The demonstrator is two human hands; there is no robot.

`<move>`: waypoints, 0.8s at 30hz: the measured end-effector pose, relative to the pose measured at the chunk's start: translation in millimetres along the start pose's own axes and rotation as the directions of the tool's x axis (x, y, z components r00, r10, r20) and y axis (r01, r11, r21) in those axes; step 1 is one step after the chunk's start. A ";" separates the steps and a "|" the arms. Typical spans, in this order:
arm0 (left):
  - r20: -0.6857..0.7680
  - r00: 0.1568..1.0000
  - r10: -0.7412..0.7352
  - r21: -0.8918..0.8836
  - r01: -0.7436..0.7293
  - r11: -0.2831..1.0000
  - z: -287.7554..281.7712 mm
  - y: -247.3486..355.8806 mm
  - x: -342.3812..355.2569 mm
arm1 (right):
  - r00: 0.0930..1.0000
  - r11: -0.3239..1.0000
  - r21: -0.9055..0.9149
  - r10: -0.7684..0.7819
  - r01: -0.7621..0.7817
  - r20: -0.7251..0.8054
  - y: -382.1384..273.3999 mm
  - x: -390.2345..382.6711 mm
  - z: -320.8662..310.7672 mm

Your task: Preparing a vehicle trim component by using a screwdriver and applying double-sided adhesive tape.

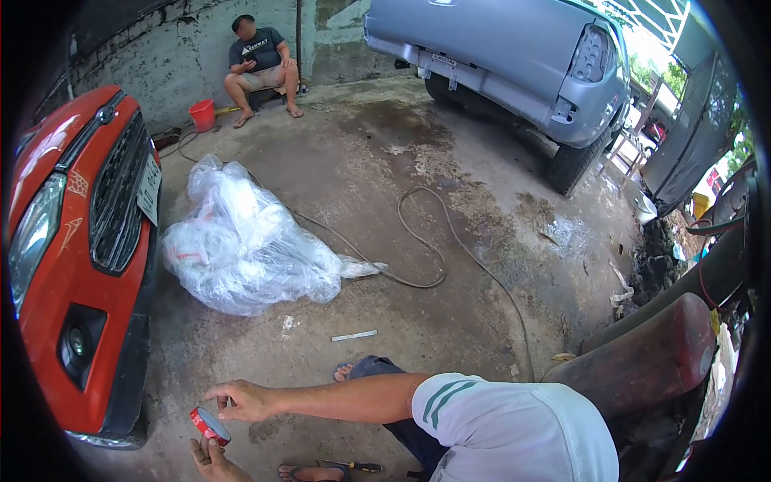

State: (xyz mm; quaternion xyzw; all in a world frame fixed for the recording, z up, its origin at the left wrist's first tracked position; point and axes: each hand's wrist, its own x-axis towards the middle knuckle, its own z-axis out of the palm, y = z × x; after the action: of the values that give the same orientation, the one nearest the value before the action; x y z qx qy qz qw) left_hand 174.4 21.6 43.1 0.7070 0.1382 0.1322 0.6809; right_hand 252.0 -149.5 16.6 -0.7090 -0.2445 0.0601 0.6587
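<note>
My left hand (210,456), at the lower left, is closed on a roll of red tape (207,426) with a pale inner ring. Just above the roll, my right hand (239,399) has its fingers bent and apart; any tape between them is too small to make out. My bare right forearm runs across to my white, green-striped sleeve. Both hands are beside the front bumper of a red car (120,361). A screwdriver (361,467) lies on the concrete by my sandalled foot.
A crumpled clear plastic sheet (249,249), a hose (434,277) and a thin strip (355,335) lie on the floor. A person (261,56) sits by the back wall near a red bucket (203,116). A silver pickup (498,48) stands behind; gas cylinders (642,349) lie at right.
</note>
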 end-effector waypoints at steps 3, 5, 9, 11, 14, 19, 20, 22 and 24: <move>0.001 1.000 0.005 0.011 -0.005 1.000 1.3 3.2 -2.1 | 0.999 1.000 -0.008 -0.030 0.030 -0.011 2.5 0.3 -0.8; -0.003 1.000 -0.011 0.054 0.011 0.998 2.6 5.8 -3.1 | 1.000 1.000 0.003 -0.010 0.010 -0.006 2.8 -0.5 1.2; -0.088 0.995 -0.056 0.204 0.073 0.976 4.9 9.1 -6.5 | 1.000 1.000 -0.005 -0.022 0.022 -0.001 5.7 0.8 4.3; -0.072 0.995 -0.063 0.144 0.073 0.987 4.8 6.3 -6.4 | 0.996 0.985 0.151 0.072 -0.081 0.061 8.7 2.1 7.0; 0.002 1.000 -0.029 0.040 0.029 0.999 6.5 4.2 -5.3 | 0.966 0.835 0.487 0.204 -0.257 0.159 6.8 1.2 11.3; 0.032 0.999 -0.009 0.012 0.009 1.000 10.6 2.3 -6.2 | 0.939 0.744 0.576 0.300 -0.339 0.165 -4.5 -3.8 16.3; 0.027 1.000 -0.014 -0.026 0.015 1.000 12.2 0.8 -6.2 | 0.933 0.733 0.581 0.321 -0.354 0.164 -5.4 -4.4 17.4; 0.020 1.000 -0.022 -0.064 0.024 0.998 12.4 -1.9 -6.6 | 0.927 0.724 0.583 0.327 -0.369 0.181 -6.4 -5.0 18.3; -0.027 0.997 -0.070 0.152 0.073 0.986 11.5 -4.1 -6.3 | 0.922 0.715 0.585 0.334 -0.384 0.197 -8.0 -6.2 17.5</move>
State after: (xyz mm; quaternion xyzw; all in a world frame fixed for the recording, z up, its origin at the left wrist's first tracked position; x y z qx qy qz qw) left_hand 172.8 8.8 38.6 0.7504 0.1807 0.1045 0.6272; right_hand 237.3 -136.2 20.7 -0.4877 -0.0945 0.2899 0.8180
